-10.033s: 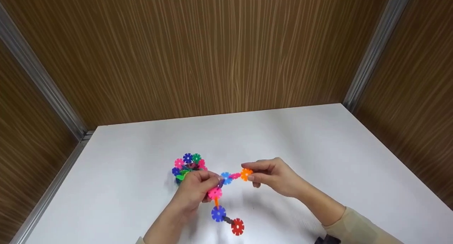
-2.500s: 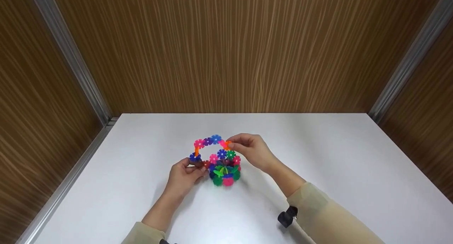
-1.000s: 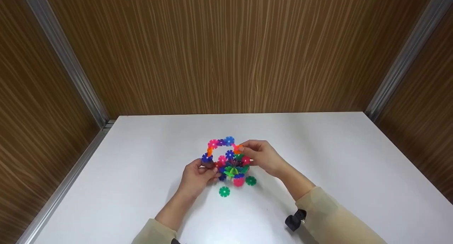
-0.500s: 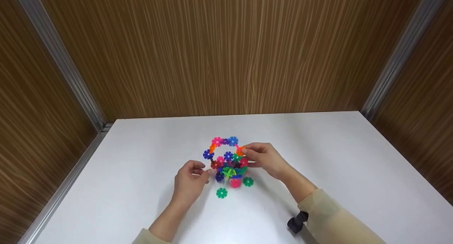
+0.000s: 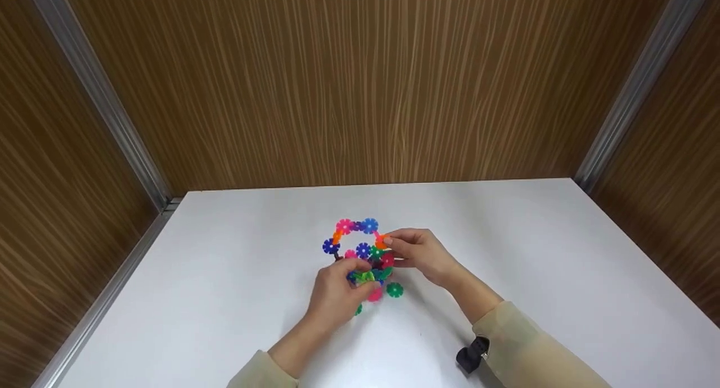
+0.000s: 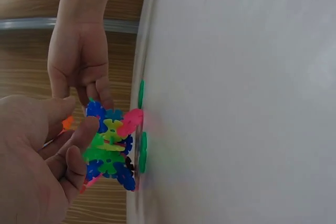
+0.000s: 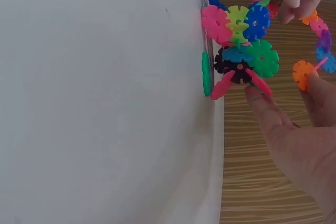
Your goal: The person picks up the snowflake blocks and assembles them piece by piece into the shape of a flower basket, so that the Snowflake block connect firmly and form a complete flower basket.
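A cluster of interlocking plastic snowflake discs (image 5: 363, 250) in many colours stands on the white table. From its left side a chain of discs (image 5: 369, 225) arches up and over to the right. My right hand (image 5: 430, 257) pinches the orange disc (image 7: 303, 75) at the chain's right end between thumb and index finger. Its lower fingers reach beside the cluster's right side. My left hand (image 5: 337, 292) is over the cluster's front left with fingers loosely bent and apart. The left wrist view shows those fingers close beside the green discs (image 6: 105, 156), and contact is unclear.
One loose green disc (image 5: 395, 289) lies flat in front of the cluster at right. Another green disc (image 5: 358, 309) is mostly behind my left hand. A black device (image 5: 471, 354) hangs at the right sleeve. Wood-patterned panels (image 5: 360, 84) enclose the table (image 5: 495, 219).
Over the last seconds, the chain has been brought to the cluster and two green discs have come loose. My left hand has let go of the chain's red end and moved right, over the cluster.
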`<state>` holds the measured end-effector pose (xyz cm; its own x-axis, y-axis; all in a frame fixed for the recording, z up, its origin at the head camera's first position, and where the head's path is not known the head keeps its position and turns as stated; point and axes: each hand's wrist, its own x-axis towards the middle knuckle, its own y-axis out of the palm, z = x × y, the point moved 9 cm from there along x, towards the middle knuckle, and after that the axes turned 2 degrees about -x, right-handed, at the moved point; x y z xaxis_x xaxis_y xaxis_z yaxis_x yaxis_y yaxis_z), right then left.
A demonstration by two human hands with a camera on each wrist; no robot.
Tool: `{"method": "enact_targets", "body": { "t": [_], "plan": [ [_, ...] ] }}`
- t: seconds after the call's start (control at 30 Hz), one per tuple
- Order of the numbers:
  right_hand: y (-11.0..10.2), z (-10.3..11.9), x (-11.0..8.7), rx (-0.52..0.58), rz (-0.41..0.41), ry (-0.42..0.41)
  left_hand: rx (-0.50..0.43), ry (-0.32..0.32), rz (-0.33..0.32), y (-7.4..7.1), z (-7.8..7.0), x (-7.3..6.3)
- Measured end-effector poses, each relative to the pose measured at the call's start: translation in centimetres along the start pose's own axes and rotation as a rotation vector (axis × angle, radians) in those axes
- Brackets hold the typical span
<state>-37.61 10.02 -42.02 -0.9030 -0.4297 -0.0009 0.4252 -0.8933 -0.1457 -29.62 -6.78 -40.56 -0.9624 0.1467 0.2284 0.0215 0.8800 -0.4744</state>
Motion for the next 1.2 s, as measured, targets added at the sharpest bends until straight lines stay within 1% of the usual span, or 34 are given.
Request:
{"method": "enact_targets", "body": {
  "t": [0.13, 0.2, 0.27, 0.4, 0.43, 0.5, 0.53, 0.6, 0.63, 0.7, 0.77, 0.83, 0.9, 1.0, 1.07, 1.2],
  "plan": [
    [-0.2, -0.3, 0.1, -0.014, 0.008, -0.005, 0.064, -0.039, 0.050, 0.4, 1.0, 0.5],
    [-0.4, -0.4, 0.1, -0.036, 0.005, -0.007, 0.109, -0.033, 0.053, 0.2, 1.2, 0.6],
    [-0.7, -0.6, 0.1, -0.057, -0.006, -0.004, 0.144, -0.041, 0.051, -0.1, 1.4, 0.8],
    [-0.8, -0.7, 0.2, -0.089, -0.018, 0.002, 0.197, -0.034, 0.034, -0.7, 1.4, 0.9],
    [-0.7, -0.7, 0.1, -0.089, -0.017, 0.000, 0.211, -0.038, 0.024, -0.9, 1.4, 0.8],
    [-0.5, -0.6, 0.1, -0.092, -0.016, -0.006, 0.258, -0.027, -0.008, -1.2, 1.2, 0.7],
    [-0.5, -0.6, 0.1, -0.093, -0.018, -0.011, 0.292, -0.009, -0.032, -1.4, 0.9, 0.6],
    [-0.4, -0.5, 0.2, -0.096, -0.023, -0.029, 0.362, 0.054, -0.092, -1.7, -0.1, 0.5],
    [-0.5, -0.4, 0.2, -0.097, -0.029, -0.034, 0.392, 0.092, -0.120, -1.8, -0.6, 0.5],
    [-0.6, -0.4, 0.2, -0.099, -0.040, -0.042, 0.442, 0.191, -0.164, -1.5, -1.9, 0.5],
    [-0.6, -0.3, 0.3, -0.100, -0.045, -0.049, 0.461, 0.279, -0.178, -0.9, -2.9, 0.6],
    [-0.7, -0.3, 0.3, -0.094, -0.049, -0.044, 0.477, 0.316, -0.161, 0.0, -3.3, 1.0],
    [-0.7, -0.3, 0.3, -0.101, -0.053, -0.050, 0.495, 0.311, -0.138, 0.8, -3.1, 1.5],
    [-0.6, -0.3, 0.2, -0.114, -0.064, -0.061, 0.531, 0.260, -0.114, 1.7, -2.4, 2.3],
    [-0.6, -0.2, 0.2, -0.123, -0.072, -0.070, 0.556, 0.236, -0.109, 2.0, -2.0, 2.7],
    [-0.9, 0.0, 0.0, -0.125, -0.086, -0.088, 0.625, 0.234, -0.111, 2.6, -1.8, 3.2]
  ]
}}
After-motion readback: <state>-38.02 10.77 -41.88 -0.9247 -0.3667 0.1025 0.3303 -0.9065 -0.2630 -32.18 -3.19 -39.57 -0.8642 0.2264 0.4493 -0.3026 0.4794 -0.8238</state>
